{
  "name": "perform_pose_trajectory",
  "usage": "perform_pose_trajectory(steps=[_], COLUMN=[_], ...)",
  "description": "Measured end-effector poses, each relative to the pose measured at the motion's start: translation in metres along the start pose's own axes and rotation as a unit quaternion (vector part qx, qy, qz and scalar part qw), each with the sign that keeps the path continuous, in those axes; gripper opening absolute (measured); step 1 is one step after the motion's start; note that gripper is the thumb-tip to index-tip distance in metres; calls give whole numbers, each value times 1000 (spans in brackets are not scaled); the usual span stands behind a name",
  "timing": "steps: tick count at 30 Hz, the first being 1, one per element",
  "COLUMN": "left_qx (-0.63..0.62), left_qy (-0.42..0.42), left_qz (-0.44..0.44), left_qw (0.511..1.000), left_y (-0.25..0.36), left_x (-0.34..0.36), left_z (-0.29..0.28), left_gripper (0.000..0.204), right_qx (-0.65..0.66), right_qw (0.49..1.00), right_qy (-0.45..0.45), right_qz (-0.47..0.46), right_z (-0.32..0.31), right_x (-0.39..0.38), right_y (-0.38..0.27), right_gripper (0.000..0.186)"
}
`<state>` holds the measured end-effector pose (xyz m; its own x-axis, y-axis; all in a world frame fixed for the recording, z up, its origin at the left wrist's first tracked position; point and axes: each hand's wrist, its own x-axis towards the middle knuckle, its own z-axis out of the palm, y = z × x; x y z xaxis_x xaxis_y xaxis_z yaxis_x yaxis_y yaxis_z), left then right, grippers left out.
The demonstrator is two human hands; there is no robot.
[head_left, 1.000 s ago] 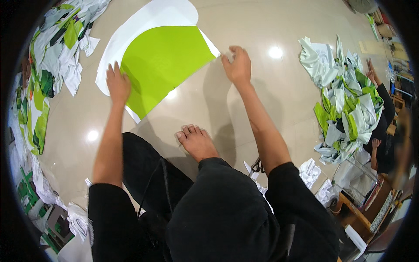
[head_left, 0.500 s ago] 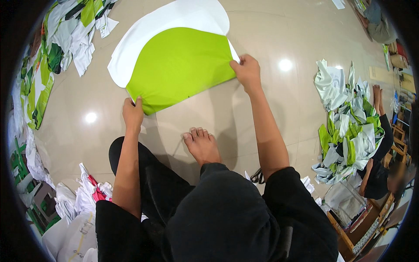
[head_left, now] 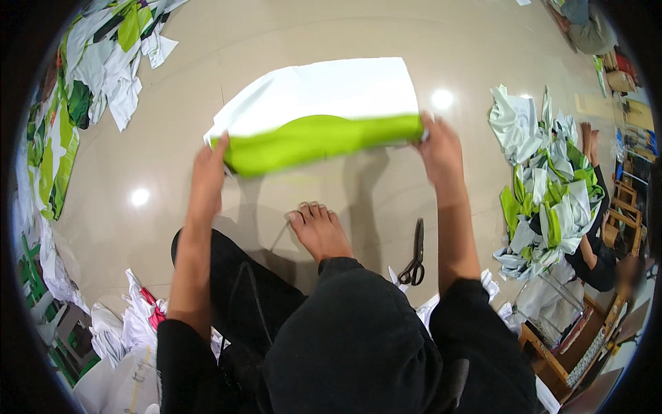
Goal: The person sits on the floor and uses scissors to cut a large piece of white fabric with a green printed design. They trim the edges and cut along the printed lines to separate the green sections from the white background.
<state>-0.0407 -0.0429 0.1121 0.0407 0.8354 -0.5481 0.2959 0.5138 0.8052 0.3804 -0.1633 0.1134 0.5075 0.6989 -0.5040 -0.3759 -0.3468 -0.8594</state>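
Note:
A lime-green fabric piece (head_left: 317,141) stretches between my two hands, its near edge lifted over the tiled floor. Beyond it shows a white part (head_left: 331,86) with a rounded left side and a straight far edge; whether it is a separate layer I cannot tell. My left hand (head_left: 208,169) is closed on the left corner, thumb on top. At the opposite corner my right hand (head_left: 440,146), a little blurred, grips the fabric too. Black-handled scissors (head_left: 415,259) lie on the floor to the right of my bare foot (head_left: 319,231), blades pointing away from me.
Heaps of white and green fabric lie at the far left (head_left: 114,65) and at the right (head_left: 548,186). White cloth with some red (head_left: 138,314) is piled near left. Another person (head_left: 600,228) in black sits beyond the right heap, near wooden frames (head_left: 626,207).
Both hands have moved apart, the right one further right and slightly nearer. The green area now looks narrower, the white wider. The scissors, mostly covered by my right arm before, have come into view.

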Motion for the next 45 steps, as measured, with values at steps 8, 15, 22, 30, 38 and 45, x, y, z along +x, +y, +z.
perform_pose_trajectory(steps=[8,15,22,30,38,45], left_qx=[-100,-70,117,300,415,407], left_qy=[19,49,132,142,25,95], left_qz=[153,154,127,154,79,121], left_qw=[983,984,976,931,906,900], left_y=[186,208,108,-41,-91,-77], left_x=[129,131,122,133,54,79], left_z=[-40,-73,-52,-44,-70,-94], left_gripper=[38,43,49,40,35,55], right_qx=[-42,-15,-47,-183,-358,-502], right_qw=[975,969,992,983,934,846], right_qy=[-64,-55,-19,-7,-2,71], right_qz=[-210,-239,-113,23,13,-166], right_z=[60,87,77,44,-6,-14], right_x=[164,92,81,71,-13,35], right_y=[-149,-187,-75,43,89,72], right_gripper=[31,24,33,33,34,44])
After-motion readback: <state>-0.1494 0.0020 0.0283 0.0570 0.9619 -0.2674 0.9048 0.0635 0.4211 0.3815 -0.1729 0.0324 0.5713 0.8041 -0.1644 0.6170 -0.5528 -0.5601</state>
